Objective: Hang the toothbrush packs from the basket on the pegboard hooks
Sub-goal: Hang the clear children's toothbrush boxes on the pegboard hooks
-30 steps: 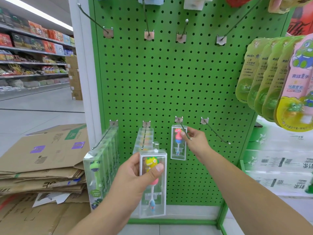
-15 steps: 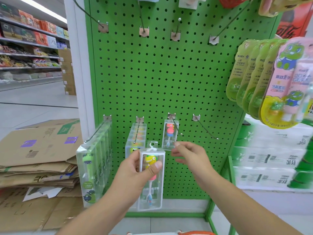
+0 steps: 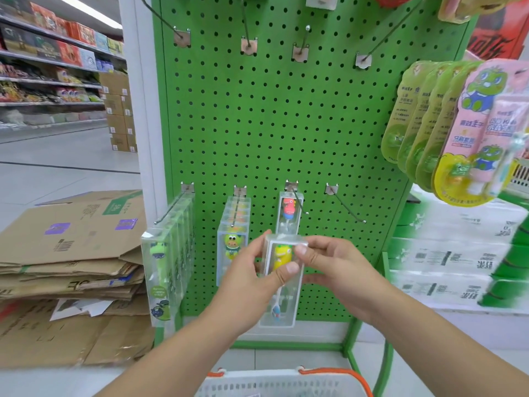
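While both the left hand (image 3: 252, 277) and right hand (image 3: 337, 270) pinch one pack (image 3: 282, 282) below the third hook (image 3: 297, 200), packs already hang there, more possibly left in the basket (image 3: 286, 382).

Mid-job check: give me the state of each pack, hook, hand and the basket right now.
yellow dinosaur pack: off the hooks, held by both hands
left hand: grips the pack
right hand: pinches its top
red dinosaur pack: hanging, alone on its hook
fourth lower hook: bare
basket: contents unclear
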